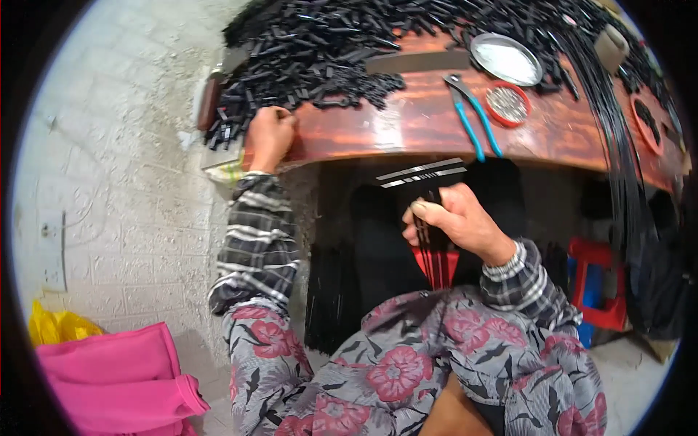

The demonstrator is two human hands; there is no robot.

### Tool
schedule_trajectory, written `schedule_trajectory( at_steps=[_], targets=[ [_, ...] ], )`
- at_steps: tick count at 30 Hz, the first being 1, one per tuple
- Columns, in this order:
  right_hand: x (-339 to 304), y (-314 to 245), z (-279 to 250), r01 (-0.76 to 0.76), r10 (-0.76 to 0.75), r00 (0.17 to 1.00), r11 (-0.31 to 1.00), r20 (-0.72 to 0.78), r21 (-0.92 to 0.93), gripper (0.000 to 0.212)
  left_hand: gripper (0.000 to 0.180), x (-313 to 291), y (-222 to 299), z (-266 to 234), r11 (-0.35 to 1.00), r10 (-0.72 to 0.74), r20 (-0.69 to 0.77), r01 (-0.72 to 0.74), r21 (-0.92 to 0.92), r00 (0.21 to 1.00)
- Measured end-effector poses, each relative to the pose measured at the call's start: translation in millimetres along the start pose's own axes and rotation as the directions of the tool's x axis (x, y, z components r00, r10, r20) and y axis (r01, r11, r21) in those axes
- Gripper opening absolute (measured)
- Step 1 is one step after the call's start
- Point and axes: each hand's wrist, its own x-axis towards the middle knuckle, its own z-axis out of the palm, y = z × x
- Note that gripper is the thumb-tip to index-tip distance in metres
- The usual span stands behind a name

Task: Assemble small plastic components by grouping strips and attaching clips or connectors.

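At the left end of the table, my left hand (pixel 270 136) rests by the near edge of a pile of small black plastic pieces (pixel 313 58). Its fingers are curled closed, and whatever they pinch is hidden. My right hand (pixel 458 220) is held in front of the table edge, above my lap. Thumb and fingers are closed round several thin black cords (pixel 429 258), which hang down toward my knees.
On the glossy reddish table (pixel 342 134) lie blue-handled pliers (pixel 472 120), a red dish of small metal pieces (pixel 507 104) and a round metal tray (pixel 507 59). Long black cords (pixel 618 145) drape over the right edge. A red stool (pixel 600 283) stands below; pink cloth (pixel 120 378) lies left.
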Motion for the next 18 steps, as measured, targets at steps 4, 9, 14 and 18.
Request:
schedule_trajectory(
  at_steps=[4, 9, 14, 18],
  targets=[
    [11.8, -5.4, -6.2, 0.095, -0.09, 0.995, 0.991, 0.05, -0.096, 0.025, 0.02, -16.5, 36.0, -7.9, 0.42, -0.126, 0.096, 0.141, -0.897, 0.987],
    [14.6, -2.9, -13.6, 0.079, -0.078, 0.996, 0.996, 0.045, -0.035, 0.026, 0.029, -72.8, 99.1, 12.9, -0.188, 0.12, 0.456, 0.471, -0.862, 0.882],
    [10.3, 1.3, -11.8, 0.08, -0.079, 0.996, 0.997, 0.043, -0.008, 0.027, 0.026, -102.9, 119.8, 24.3, -0.454, 0.118, 0.554, 0.541, -0.708, 0.824],
    [7.2, 2.1, -11.4, 0.083, -0.083, 0.995, 0.997, 0.05, 0.004, 0.027, 0.025, -109.6, 129.1, 25.6, -0.473, 0.138, 0.536, 0.531, -0.703, 0.833]
  ],
)
